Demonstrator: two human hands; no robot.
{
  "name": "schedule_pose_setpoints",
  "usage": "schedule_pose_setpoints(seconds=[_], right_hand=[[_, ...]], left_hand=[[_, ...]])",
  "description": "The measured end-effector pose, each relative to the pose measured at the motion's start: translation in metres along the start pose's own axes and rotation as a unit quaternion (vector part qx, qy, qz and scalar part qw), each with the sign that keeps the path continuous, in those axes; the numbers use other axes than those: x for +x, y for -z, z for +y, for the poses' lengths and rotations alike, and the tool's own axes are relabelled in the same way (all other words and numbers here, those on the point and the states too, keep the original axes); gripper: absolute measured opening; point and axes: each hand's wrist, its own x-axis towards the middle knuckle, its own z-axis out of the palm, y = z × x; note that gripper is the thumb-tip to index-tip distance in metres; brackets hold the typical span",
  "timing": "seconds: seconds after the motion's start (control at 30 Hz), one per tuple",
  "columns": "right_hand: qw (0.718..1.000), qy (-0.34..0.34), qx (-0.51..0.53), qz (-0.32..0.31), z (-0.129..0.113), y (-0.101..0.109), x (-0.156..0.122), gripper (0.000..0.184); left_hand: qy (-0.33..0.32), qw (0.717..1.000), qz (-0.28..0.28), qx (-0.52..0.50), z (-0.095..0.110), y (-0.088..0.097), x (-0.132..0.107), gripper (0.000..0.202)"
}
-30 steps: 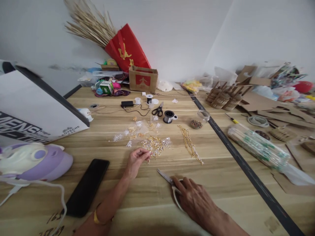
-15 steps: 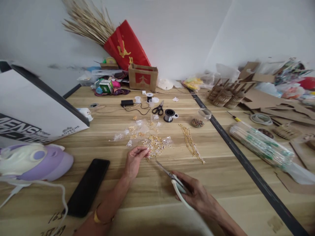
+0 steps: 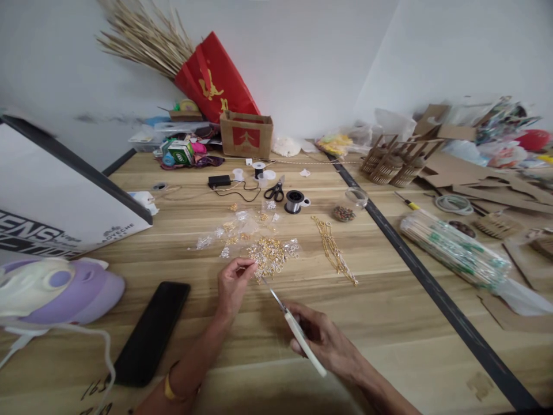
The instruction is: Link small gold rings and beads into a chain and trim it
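My left hand is closed in a pinch at the near left edge of a heap of small gold and silver jewelry findings. Whatever sits between thumb and forefinger is too small to make out. My right hand grips white-handled needle-nose pliers; their thin tip points up and left, just short of the heap and close to my left fingertips. Small clear bags of findings lie behind the heap. Gold chains are stretched out to its right.
A black phone and a purple-and-white device are at left, beside a large box. Behind are black scissors and a wire spool. A bead container and bagged sticks lie right.
My right hand has moved left, bringing the pliers' tip nearer my left fingertips, and the pliers have turned so their handles look closer together. My left hand keeps its pinch.
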Motion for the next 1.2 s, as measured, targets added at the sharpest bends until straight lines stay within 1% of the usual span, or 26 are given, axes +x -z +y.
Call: schedule_pose_setpoints(seconds=[0.1, 0.33, 0.5, 0.63, 0.77, 0.87, 1.07, 1.2], right_hand=[[0.999, -0.005, 0.033, 0.001, -0.001, -0.006, 0.004, 0.034], [0.993, -0.007, 0.122, -0.002, 0.008, -0.012, 0.016, 0.048], [0.987, -0.006, 0.159, 0.011, 0.005, -0.013, 0.017, 0.050], [0.983, -0.018, 0.180, 0.017, 0.006, -0.012, 0.018, 0.053], [0.982, -0.011, 0.187, 0.019, 0.012, -0.010, 0.020, 0.055], [0.983, -0.001, 0.184, 0.023, 0.016, -0.009, 0.020, 0.054], [0.981, 0.000, 0.192, 0.027, 0.019, -0.009, 0.020, 0.055], [0.984, -0.002, 0.175, 0.032, 0.019, -0.008, 0.019, 0.057]], left_hand=[[-0.015, 1.000, 0.004, 0.010, 0.003, -0.001, -0.002, 0.010], [-0.045, 0.999, -0.020, 0.025, 0.003, -0.005, -0.008, 0.006], [-0.038, 0.998, -0.049, 0.032, 0.002, -0.009, -0.013, 0.004], [-0.030, 0.996, -0.078, 0.025, 0.004, -0.011, -0.016, 0.005], [-0.012, 0.995, -0.094, 0.030, 0.005, -0.012, -0.017, 0.007], [-0.014, 0.994, -0.104, 0.033, 0.003, -0.012, -0.017, 0.007], [-0.015, 0.994, -0.100, 0.039, 0.002, -0.013, -0.017, 0.007], [-0.014, 0.994, -0.104, 0.040, 0.003, -0.013, -0.018, 0.007]])
